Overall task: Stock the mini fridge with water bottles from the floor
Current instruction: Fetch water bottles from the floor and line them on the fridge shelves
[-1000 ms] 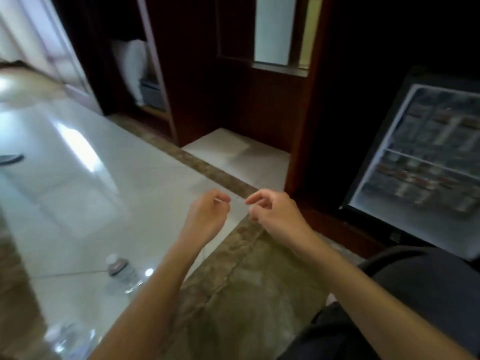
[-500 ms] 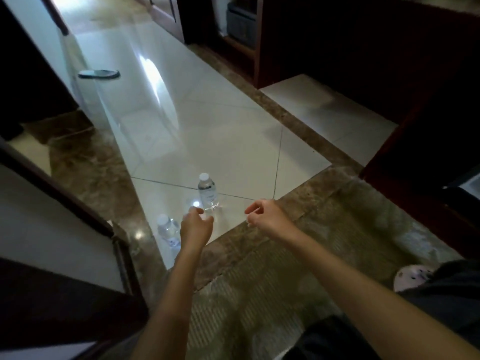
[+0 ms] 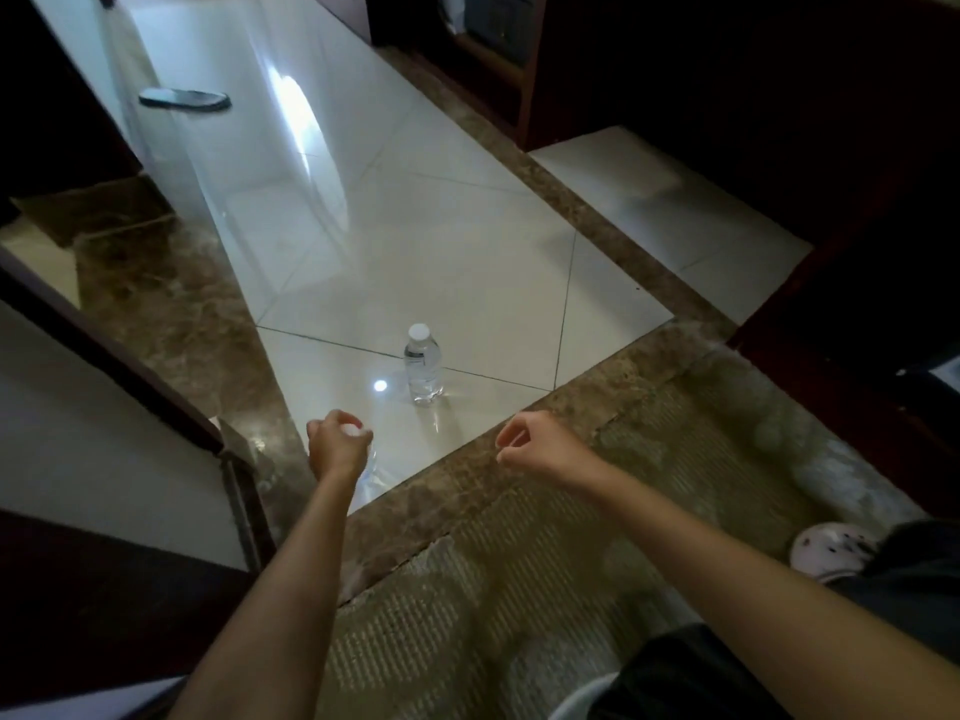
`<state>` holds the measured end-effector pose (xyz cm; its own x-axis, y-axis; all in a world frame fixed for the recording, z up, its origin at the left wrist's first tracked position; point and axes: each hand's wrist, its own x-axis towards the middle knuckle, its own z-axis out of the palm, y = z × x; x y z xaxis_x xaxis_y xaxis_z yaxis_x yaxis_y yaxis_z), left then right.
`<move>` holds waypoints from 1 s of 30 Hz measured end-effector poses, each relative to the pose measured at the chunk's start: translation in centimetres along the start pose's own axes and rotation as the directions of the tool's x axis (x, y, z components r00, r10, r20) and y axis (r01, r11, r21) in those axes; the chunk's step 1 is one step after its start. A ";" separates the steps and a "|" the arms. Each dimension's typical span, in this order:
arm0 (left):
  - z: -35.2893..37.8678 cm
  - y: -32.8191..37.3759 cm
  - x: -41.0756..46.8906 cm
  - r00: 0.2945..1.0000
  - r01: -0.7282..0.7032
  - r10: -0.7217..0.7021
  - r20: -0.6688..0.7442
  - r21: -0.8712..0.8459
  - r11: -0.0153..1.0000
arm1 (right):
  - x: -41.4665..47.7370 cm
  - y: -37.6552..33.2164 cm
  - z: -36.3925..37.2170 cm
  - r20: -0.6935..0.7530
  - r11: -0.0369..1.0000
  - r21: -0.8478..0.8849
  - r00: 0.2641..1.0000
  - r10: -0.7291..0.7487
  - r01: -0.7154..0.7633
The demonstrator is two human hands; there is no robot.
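Observation:
A clear water bottle (image 3: 423, 371) with a white cap stands upright on the glossy white floor tile (image 3: 467, 262). A second bottle (image 3: 372, 462) stands nearer and to the left; my left hand (image 3: 335, 449) curls over its top, with the white cap showing between the fingers and most of the body hidden. My right hand (image 3: 535, 446) hovers over the brown marble border to the right with loosely curled fingers, holding nothing. A bright sliver at the right edge may be the mini fridge (image 3: 948, 374); its inside is out of view.
Dark wooden cabinetry (image 3: 727, 70) lines the far and right sides. A dark door frame (image 3: 130, 376) slants along the left. A flat dark object (image 3: 184, 98) lies on the far floor. My light shoe (image 3: 831, 550) rests on the brown marble at the right.
The view swung left and down from the fridge to the floor. My left hand moved left onto the nearer bottle's top. My right hand kept its place beside it.

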<state>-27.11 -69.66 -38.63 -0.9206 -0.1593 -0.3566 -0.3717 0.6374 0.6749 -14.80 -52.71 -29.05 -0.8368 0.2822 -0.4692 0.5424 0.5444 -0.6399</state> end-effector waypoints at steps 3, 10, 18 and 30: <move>0.6 -0.1 -0.9 0.998 0.060 -0.060 0.004 -0.135 0.989 | -0.2 1.0 -0.7 -0.001 1.000 0.013 1.000 0.013 -0.013; 0.9 5.1 -5.7 0.973 -0.210 0.223 0.067 -0.159 0.965 | -1.6 4.1 -3.4 0.008 0.999 0.004 0.999 0.047 -0.047; 3.2 18.9 -16.5 0.578 -0.599 0.642 0.503 -0.272 0.753 | -3.9 8.3 -12.6 -0.075 0.993 0.063 0.992 0.099 -0.095; 10.1 37.9 -32.1 0.056 -0.643 0.759 0.649 -0.558 0.525 | -13.0 14.2 -30.3 -0.171 0.957 0.239 0.978 -0.123 0.163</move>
<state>-10.45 -32.84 -8.15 -0.2560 0.9639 0.0728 0.3301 0.0164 0.9438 1.47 -24.66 -13.60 -0.8976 0.3439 -0.2756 0.4010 0.3780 -0.8344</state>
